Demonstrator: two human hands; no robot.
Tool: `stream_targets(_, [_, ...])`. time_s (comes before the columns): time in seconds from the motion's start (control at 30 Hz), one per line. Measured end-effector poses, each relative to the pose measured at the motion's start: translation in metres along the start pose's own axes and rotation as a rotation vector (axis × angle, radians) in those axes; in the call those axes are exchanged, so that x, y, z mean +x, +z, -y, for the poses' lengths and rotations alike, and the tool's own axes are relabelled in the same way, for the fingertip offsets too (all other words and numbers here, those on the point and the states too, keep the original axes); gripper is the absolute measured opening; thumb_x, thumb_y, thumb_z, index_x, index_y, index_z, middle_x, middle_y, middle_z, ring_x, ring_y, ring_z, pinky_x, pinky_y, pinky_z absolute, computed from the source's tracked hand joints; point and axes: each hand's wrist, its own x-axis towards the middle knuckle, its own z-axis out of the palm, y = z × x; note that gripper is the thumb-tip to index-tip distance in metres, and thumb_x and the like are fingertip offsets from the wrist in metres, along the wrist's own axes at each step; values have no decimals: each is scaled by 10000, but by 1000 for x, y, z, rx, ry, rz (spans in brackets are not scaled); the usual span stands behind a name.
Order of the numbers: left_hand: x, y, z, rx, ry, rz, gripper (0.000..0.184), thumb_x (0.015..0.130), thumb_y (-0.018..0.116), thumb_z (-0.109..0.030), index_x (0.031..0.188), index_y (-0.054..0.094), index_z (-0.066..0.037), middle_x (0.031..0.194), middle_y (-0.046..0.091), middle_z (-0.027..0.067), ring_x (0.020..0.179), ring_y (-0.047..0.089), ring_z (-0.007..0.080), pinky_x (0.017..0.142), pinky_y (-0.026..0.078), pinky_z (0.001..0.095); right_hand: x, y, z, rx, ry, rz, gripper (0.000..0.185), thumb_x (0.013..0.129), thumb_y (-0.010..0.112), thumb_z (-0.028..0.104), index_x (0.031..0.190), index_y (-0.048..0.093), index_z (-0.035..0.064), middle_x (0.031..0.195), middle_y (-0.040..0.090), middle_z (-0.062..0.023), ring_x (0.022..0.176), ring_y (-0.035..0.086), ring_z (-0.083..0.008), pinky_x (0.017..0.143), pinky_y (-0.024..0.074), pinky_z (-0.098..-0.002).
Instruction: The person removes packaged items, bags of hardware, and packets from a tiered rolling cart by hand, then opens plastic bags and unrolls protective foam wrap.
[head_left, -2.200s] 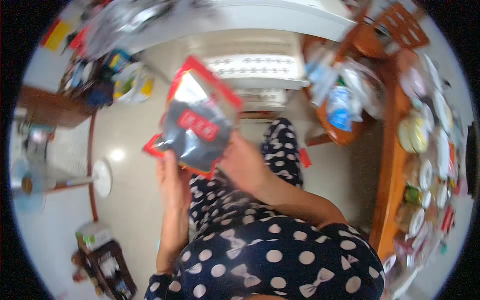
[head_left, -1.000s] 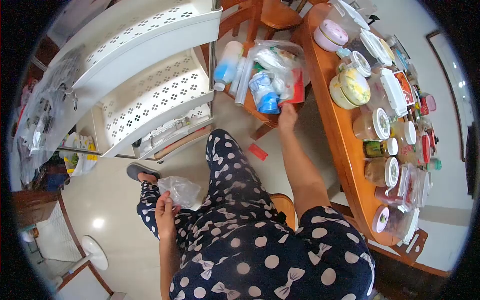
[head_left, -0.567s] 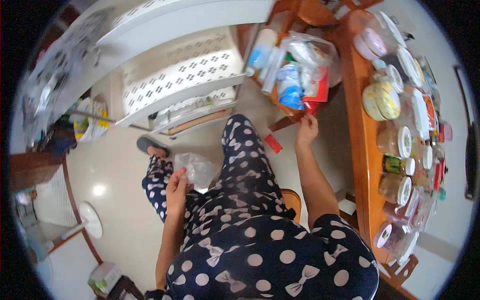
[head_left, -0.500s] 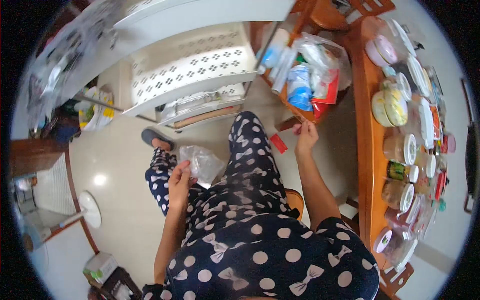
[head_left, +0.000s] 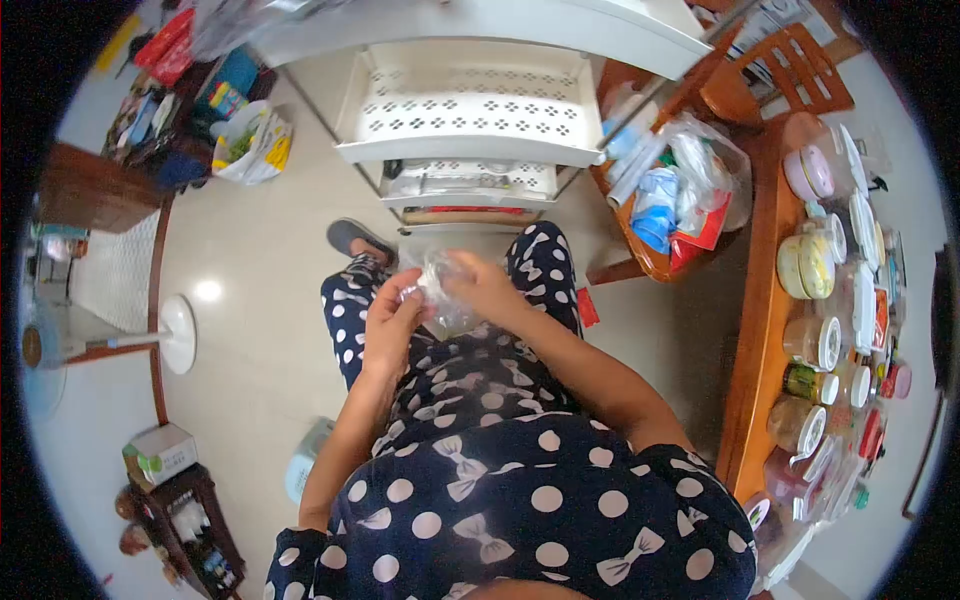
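A crumpled clear plastic bag is held up in front of my lap, between my knees. My left hand pinches its gathered left side. From the right, my right hand has closed on the same bag, its fingers partly blurred and hidden by the plastic. A small whitish part of the bag shows between the two hands; I cannot make out whether anything is inside.
Ahead stands a white tiered rack. To its right, a wooden chair seat carries bags and packets. Jars and tubs line the wooden table at right. A red packet lies on the floor; a fan base stands left.
My right hand has come from the chair's edge to the plastic bag and taken hold of it beside my left hand. The view has shifted to the left.
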Motion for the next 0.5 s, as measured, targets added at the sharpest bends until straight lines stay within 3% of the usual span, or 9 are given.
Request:
stream_targets(0.13, [0, -22, -8, -53, 87, -118, 297, 912, 508, -26, 1208, 518, -41, 1050, 599, 56, 833, 595, 114, 717, 523, 246, 9, -1, 4, 311, 125, -58, 189, 895, 567, 99, 1034, 621, -18, 917, 647, -44, 826, 581, -76, 712, 476, -239])
stream_targets(0.33, [-13, -34, -11, -123, 53, -138, 445, 908, 516, -38, 1336, 397, -57, 1098, 590, 70, 768, 602, 110, 670, 517, 231, 4, 6, 19, 359, 43, -64, 230, 889, 547, 100, 1071, 608, -27, 889, 660, -67, 741, 599, -112, 682, 481, -248])
stream_targets(0.5, [-18, -27, -13, -71, 149, -169, 563, 902, 557, -89, 1403, 301, -62, 1155, 558, 88, 709, 577, 97, 624, 498, 214, 4, 7, 24, 385, 83, -108, 212, 904, 523, 66, 1087, 585, -22, 942, 643, -59, 815, 596, -113, 751, 474, -248])
